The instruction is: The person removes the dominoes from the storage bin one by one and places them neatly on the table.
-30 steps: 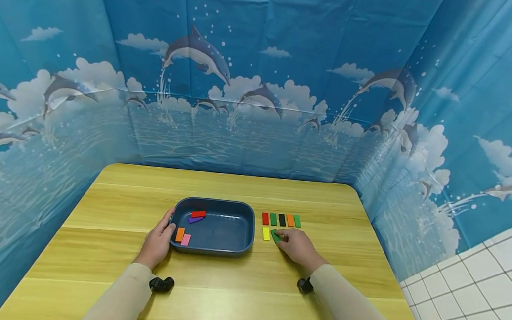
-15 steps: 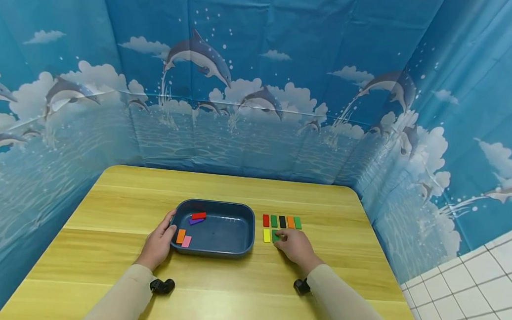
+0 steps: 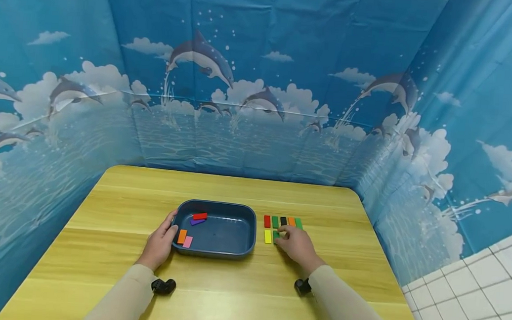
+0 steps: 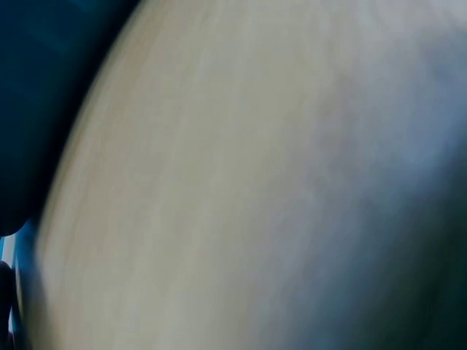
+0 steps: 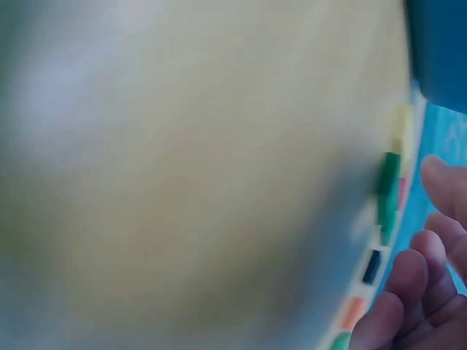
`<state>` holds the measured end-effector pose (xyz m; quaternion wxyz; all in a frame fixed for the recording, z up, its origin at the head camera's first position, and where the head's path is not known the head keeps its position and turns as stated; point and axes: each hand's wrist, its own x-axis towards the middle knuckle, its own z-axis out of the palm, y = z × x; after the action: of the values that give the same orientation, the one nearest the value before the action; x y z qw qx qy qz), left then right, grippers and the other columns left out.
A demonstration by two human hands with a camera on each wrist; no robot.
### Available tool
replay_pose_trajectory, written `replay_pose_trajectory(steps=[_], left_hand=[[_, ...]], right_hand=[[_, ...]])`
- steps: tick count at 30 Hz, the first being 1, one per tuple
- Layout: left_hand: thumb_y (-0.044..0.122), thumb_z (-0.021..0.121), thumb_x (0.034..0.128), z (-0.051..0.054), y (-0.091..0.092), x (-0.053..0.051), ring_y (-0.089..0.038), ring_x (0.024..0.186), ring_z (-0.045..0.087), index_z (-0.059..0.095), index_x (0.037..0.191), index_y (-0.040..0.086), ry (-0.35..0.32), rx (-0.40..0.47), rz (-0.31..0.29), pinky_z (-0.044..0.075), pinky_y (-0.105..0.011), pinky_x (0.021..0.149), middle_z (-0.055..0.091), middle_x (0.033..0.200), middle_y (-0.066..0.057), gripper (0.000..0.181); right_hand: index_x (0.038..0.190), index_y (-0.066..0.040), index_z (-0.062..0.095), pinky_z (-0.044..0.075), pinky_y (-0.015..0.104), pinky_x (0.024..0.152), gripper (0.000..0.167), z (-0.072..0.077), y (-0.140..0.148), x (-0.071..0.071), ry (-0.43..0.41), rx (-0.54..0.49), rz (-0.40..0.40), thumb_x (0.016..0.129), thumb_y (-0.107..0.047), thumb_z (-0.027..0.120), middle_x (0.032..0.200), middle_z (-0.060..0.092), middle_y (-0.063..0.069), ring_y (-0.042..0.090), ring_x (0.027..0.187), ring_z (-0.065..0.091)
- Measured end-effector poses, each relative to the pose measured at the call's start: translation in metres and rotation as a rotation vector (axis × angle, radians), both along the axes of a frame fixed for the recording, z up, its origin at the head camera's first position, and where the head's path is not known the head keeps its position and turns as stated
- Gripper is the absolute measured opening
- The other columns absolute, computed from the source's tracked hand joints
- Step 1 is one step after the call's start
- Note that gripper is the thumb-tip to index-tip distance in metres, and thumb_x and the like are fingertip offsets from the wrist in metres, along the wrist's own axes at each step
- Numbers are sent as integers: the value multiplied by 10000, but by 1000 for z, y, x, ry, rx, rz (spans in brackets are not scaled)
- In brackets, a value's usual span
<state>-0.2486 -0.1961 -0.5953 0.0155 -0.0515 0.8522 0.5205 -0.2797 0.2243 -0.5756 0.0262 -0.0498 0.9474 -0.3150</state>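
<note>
My left hand (image 3: 157, 245) holds the left end of a dark blue plastic basin (image 3: 214, 253), its thumb at the rim. Inside the basin lie a red block (image 3: 200, 216), a purple block (image 3: 197, 222), an orange block (image 3: 182, 236) and a pink block (image 3: 188, 242), all thin and rectangular. My right hand (image 3: 296, 244) hovers at a green block (image 3: 276, 237) lying flat beside a yellow block (image 3: 268, 236). In the right wrist view, the thumb and fingers stand apart, with the green block (image 5: 388, 191) beyond them rather than between them.
Behind that pair runs a row with a red block (image 3: 267, 221), a green block (image 3: 275, 222), a black block (image 3: 283, 221), an orange block (image 3: 292, 222) and a light green block (image 3: 298, 223). The wooden table (image 3: 211, 295) meets a dolphin-print curtain (image 3: 239, 144) at the back.
The tilted green block has been straightened beside the yellow one, and my right fingers have lifted slightly off it. My left hand stays at the basin.
</note>
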Motion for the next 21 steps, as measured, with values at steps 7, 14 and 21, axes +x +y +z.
replay_pose_trajectory(steps=[7,14,21], left_hand=[[456,365,1136,1,0,2,-363,1602,289,285,1643,462,7,-3,5,226,-618,1295,327,1727,-62,513],[470,380,1132,-2,-2,-1,-355,1603,290,293,1639,468,1,-2,10,224,-610,1298,323,1729,-40,515],[466,395,1128,-5,-2,-2,-371,1584,327,316,1635,459,19,-12,9,247,-616,1286,370,1706,-67,513]], right_hand=[[1330,-71,716,394,270,543,374,36,-33,-9,74,-36,66,986,-214,754,733,602,-7,131,544,454],[1344,-133,725,489,292,619,362,68,-98,-15,41,-18,247,998,-240,744,917,642,-15,152,743,563],[1368,-184,718,549,291,731,384,75,-152,-23,-34,-4,370,996,-275,747,1044,679,-14,172,891,590]])
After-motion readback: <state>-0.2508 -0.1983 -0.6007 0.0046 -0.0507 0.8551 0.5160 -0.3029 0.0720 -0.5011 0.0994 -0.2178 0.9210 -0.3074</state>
